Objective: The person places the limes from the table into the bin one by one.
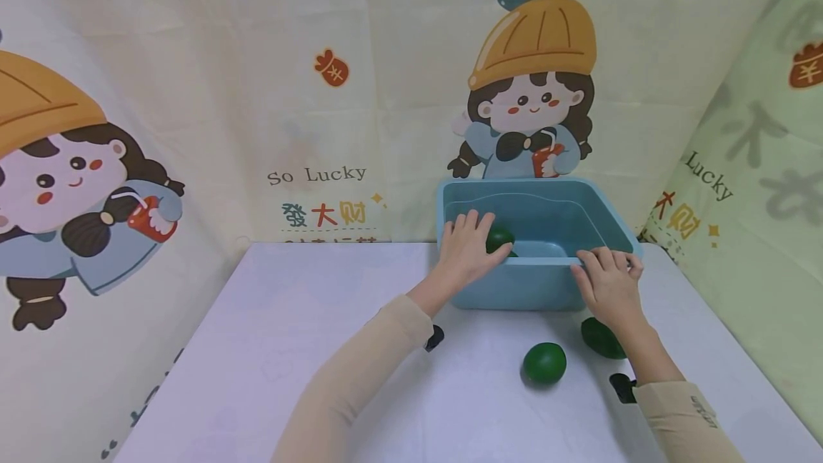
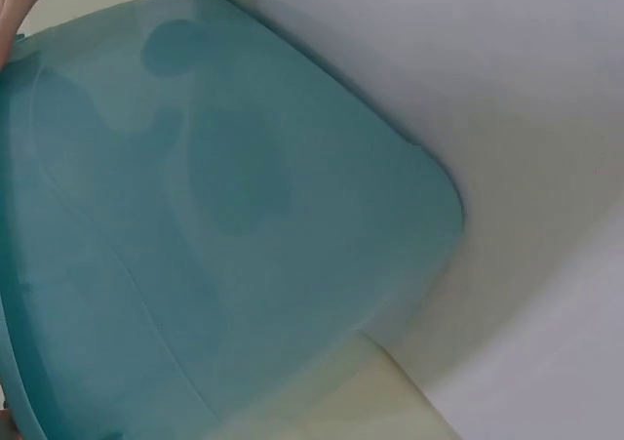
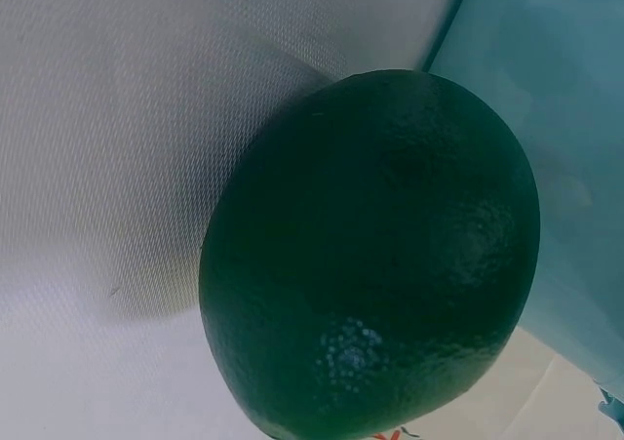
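My left hand (image 1: 467, 245) reaches over the front left rim of a light blue plastic bin (image 1: 521, 286), fingers extended and thumb spread apart. A green lime (image 1: 499, 238) shows inside the bin, between thumb and index finger and partly hidden by them. My right hand (image 1: 611, 284) grips the bin's front rim near the right corner, thumb on the outer wall. Below that wrist lies another lime (image 1: 601, 339), which looms large as a lime (image 3: 370, 255) in the right wrist view. The bin's wall (image 2: 244, 216) fills most of the left wrist view.
A third lime (image 1: 544, 363) lies on the white-covered table (image 1: 321, 349), in front of the bin. Behind the bin hangs a printed cloth backdrop (image 1: 411, 113) with cartoon figures, and another patterned cloth (image 1: 771, 234) hangs along the right side.
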A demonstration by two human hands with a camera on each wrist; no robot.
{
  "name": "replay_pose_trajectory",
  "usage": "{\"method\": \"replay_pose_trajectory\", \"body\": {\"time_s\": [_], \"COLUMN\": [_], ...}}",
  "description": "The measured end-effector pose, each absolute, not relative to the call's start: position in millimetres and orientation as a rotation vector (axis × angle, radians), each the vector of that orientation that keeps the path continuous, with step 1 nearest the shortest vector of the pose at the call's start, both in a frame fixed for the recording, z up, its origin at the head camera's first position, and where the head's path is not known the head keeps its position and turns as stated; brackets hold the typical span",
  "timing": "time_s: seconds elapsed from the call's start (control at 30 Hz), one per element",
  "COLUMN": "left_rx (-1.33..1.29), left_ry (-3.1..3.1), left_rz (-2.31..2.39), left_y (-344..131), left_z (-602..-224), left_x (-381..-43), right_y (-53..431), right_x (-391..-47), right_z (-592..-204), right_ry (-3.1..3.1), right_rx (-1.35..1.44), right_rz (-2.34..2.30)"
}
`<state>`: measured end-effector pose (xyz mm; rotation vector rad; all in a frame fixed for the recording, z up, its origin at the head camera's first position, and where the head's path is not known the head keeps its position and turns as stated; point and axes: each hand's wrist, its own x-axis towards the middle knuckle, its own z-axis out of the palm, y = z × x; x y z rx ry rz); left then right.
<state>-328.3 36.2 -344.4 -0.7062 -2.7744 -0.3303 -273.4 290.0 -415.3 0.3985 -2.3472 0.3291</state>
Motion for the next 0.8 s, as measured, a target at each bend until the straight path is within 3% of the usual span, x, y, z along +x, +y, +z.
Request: {"method": "replay_pose_trajectory", "body": {"time_s": [0.8], "left_rx": [-0.756], "left_ry": [-2.652], "left_rz": [-0.324], "left_y": [34], "left_z": [-344], "left_x": [-304], "right_y": [291], "right_x": [-274], "right_z": [-416], "right_ry": [-2.34], "right_rx": [0.407], "right_rz": [0.331]}}
